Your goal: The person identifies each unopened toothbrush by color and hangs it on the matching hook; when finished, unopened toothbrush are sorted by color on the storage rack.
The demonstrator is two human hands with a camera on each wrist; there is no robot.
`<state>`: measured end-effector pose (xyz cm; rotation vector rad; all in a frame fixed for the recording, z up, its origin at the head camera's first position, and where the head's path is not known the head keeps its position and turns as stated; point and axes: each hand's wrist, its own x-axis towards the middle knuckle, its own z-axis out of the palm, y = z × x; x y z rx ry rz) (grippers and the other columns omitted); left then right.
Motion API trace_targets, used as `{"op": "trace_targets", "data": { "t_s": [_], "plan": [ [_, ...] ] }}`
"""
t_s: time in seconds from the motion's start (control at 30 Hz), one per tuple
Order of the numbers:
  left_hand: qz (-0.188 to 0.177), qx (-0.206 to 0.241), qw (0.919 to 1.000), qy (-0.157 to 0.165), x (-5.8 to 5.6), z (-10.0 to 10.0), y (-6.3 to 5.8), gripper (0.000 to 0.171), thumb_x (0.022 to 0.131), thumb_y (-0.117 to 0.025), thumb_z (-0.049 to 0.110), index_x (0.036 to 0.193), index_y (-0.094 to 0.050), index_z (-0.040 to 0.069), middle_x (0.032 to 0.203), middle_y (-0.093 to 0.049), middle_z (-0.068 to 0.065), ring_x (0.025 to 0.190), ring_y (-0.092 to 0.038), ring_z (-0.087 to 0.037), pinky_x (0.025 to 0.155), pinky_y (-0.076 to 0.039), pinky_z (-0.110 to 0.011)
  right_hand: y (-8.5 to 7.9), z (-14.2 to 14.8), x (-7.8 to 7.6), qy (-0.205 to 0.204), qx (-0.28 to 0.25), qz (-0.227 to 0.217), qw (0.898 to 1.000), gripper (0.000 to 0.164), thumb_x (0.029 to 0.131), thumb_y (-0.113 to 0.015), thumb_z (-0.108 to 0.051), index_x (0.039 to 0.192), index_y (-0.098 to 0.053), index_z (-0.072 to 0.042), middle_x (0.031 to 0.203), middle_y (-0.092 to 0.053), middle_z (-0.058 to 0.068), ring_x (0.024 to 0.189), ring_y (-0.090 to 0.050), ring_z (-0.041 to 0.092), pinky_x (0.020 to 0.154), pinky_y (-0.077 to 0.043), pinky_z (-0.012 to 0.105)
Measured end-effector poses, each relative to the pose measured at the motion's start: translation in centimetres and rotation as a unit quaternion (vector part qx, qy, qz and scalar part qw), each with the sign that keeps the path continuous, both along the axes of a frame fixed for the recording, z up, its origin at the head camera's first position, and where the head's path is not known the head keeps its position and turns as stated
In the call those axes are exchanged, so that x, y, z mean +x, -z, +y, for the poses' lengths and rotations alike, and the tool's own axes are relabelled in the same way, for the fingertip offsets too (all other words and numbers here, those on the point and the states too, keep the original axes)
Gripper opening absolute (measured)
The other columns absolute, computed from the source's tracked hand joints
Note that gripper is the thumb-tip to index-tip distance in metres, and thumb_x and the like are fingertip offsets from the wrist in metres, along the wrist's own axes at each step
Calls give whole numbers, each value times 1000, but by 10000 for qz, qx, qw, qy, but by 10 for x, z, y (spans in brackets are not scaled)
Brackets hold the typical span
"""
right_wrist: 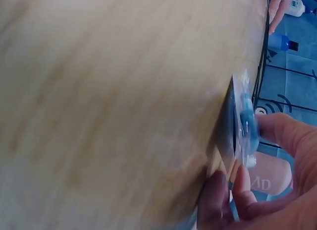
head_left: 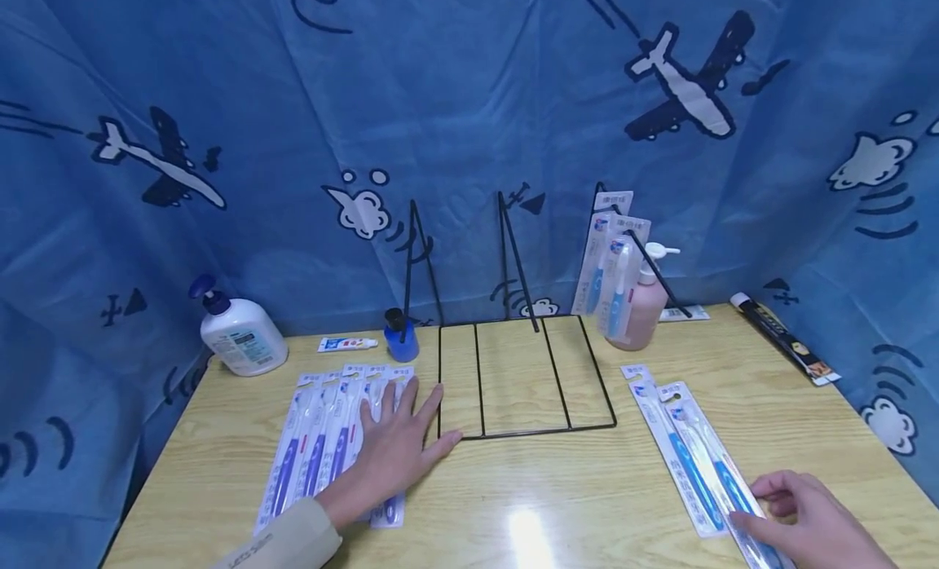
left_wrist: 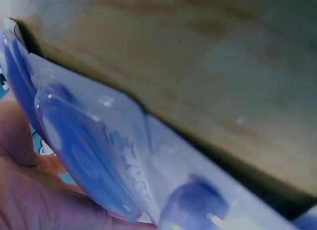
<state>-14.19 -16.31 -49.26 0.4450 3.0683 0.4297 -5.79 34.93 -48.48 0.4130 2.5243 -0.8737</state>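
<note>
Pickup of one blue toothbrush pack (head_left: pixel 722 471) looks like the current step: its lower end is pinched by the right hand (head_left: pixel 800 516), next to a second blue pack (head_left: pixel 675 447). Left hand (head_left: pixel 396 451) is spread wide over purple packs (head_left: pixel 315 455). A lift by the edges is probably called for next. Packs are long, slim, glossy clear plastic on pale backing; worktop (head_left: pixel 572 496) is wood-grained.
</note>
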Motion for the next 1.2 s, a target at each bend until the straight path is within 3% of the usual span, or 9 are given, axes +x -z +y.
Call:
{"op": "trace_targets", "data": {
  "t_s": [0.13,0.2,0.37,0.47,0.6,0.87,1.0,1.1,1.2],
  "plan": [
    [-31,19,10000,-10,0,0,0,80,107,-56,66,168,-45,16,171,-33,-28,156,-22,-60,114,-12,-88,-5,0,-2,82,-640,-249,9976,85,91,-90,-44,133,-49,18,103,-65,11,92,-62,25,81,-54,41],
    [-35,35,10000,-3,0,0,0,80,107,-56,66,168,-45,16,171,-32,-28,156,-22,-61,114,-12,-88,-7,4,-4,-26,-1313,-433,9904,87,97,-85,-40,143,-41,20,107,-66,9,95,-64,25,80,-54,39],
    [-56,62,10000,4,1,0,0,80,107,-56,66,168,-45,16,172,-32,-27,156,-21,-61,114,-12,-88,-10,15,-9,-82,-2837,-1104,9525,92,111,-68,-35,162,-11,15,133,-67,18,109,-65,31,87,-59,45],
    [-77,45,10000,-2,1,0,-1,80,107,-56,66,169,-44,16,172,-31,-27,156,-20,-60,114,-11,-88,-11,18,-11,110,-3265,-1290,9363,96,112,-65,-37,166,0,8,140,-64,19,110,-66,34,91,-60,52],
    [-73,4,10000,15,0,0,-3,80,107,-55,67,169,-43,17,172,-31,-27,157,-20,-60,114,-11,-88,-13,21,-11,-76,-3740,-1282,9185,92,116,-60,-30,165,11,0,137,-65,16,109,-68,39,90,-62,55],
    [-85,12,10000,14,-1,0,-6,80,107,-57,65,169,-43,16,172,-31,-28,156,-21,-60,114,-12,-88,-17,4,-16,-458,-3828,-323,9221,73,114,-63,-16,160,-6,-11,145,-60,24,110,-70,36,90,-63,48],
    [-77,22,10000,28,-1,0,-4,80,107,-57,65,169,-44,16,172,-31,-27,156,-21,-61,114,-12,-88,-21,-9,-16,-445,-3592,377,9314,68,113,-62,-12,157,-11,-20,153,-53,32,115,-70,21,94,-62,41],
    [-83,32,10000,33,-1,-1,-3,80,107,-57,65,169,-43,17,172,-31,-28,156,-21,-61,114,-11,-88,-25,-14,-14,-479,-3505,854,9314,62,114,-58,-9,153,-16,-32,150,-62,16,112,-70,12,92,-62,36],
    [-71,10,10000,15,-1,-1,-2,80,107,-56,66,169,-43,17,172,-32,-27,156,-21,-61,114,-12,-88,-28,-18,-12,-691,-3755,1611,9101,63,113,-53,3,152,-23,-37,138,-70,-4,103,-69,13,85,-61,32]
  ]
}}
